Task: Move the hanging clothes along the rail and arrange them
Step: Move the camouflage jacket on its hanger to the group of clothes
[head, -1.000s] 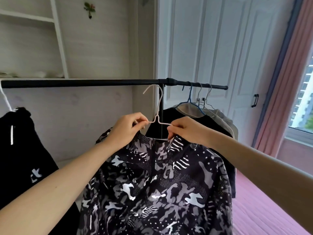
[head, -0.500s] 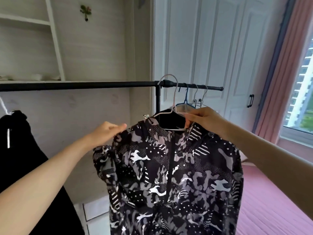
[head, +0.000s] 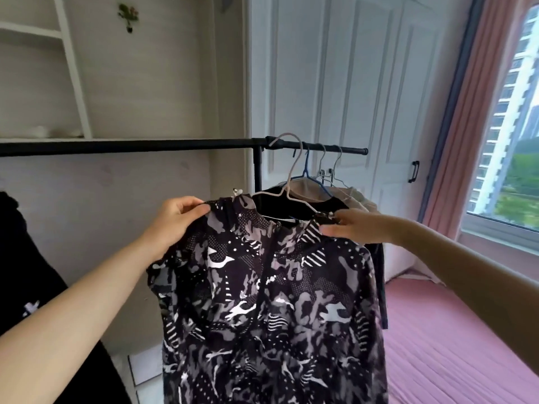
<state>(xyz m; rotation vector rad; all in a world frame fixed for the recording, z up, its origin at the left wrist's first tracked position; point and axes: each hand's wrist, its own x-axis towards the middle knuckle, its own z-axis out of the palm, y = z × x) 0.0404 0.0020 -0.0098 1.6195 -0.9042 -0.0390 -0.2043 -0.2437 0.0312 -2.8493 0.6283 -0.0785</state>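
Note:
A black, grey and white camouflage jacket (head: 274,301) hangs on a white wire hanger (head: 287,182). The hanger's hook sits over the black rail (head: 131,145), just right of the rail's upright post. My left hand (head: 178,217) pinches the fabric at the jacket's left shoulder. My right hand (head: 355,225) touches the right shoulder with fairly straight fingers. Close behind hang a black garment (head: 291,207) and a beige garment (head: 309,191) on a blue hanger, with two more wire hangers beside them. Another black garment (head: 20,272) hangs at the far left.
White wardrobe doors (head: 350,83) stand behind the rail's right end. A pink bed (head: 452,330) lies at the lower right under a window with a pink curtain (head: 478,126). Wall shelves (head: 43,83) are behind the rail's left stretch.
The jacket moved right and up, and its hanger hook went over the rail. My right hand slid from the hanger to the shoulder. My left hand took hold of the left shoulder.

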